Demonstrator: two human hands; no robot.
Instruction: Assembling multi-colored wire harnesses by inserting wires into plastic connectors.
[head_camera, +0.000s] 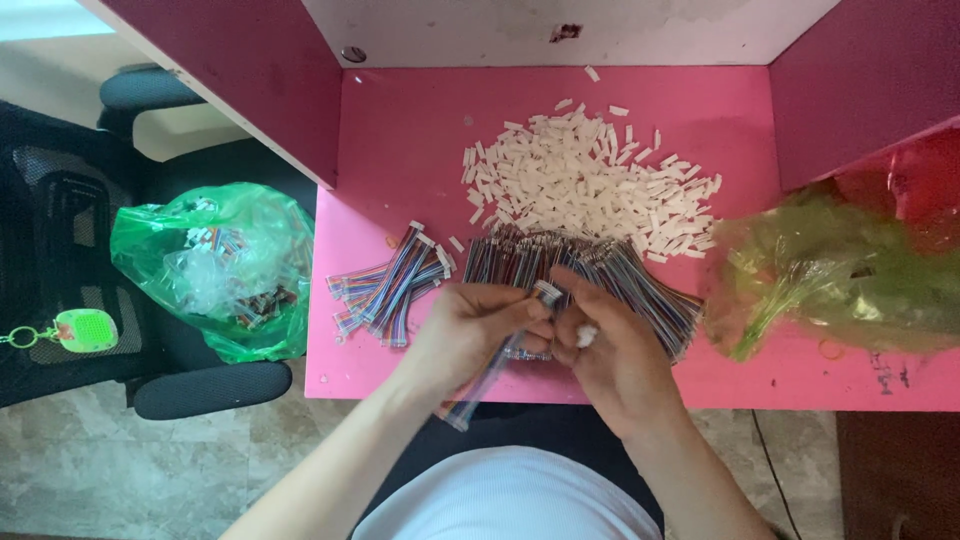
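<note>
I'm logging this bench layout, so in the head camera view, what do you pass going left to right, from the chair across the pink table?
Green key fob → green plastic bag on the black chair → finished ribbon cables → left hand → right hand → yellow-green bag.

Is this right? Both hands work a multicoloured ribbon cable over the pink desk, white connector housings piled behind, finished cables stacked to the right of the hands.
Not quite. The head view shows the finished cables with white ends lying to the left of the hands, not the right. The rest holds: left hand and right hand work a multicoloured ribbon cable over the pink desk, with white connector housings piled behind.
</note>
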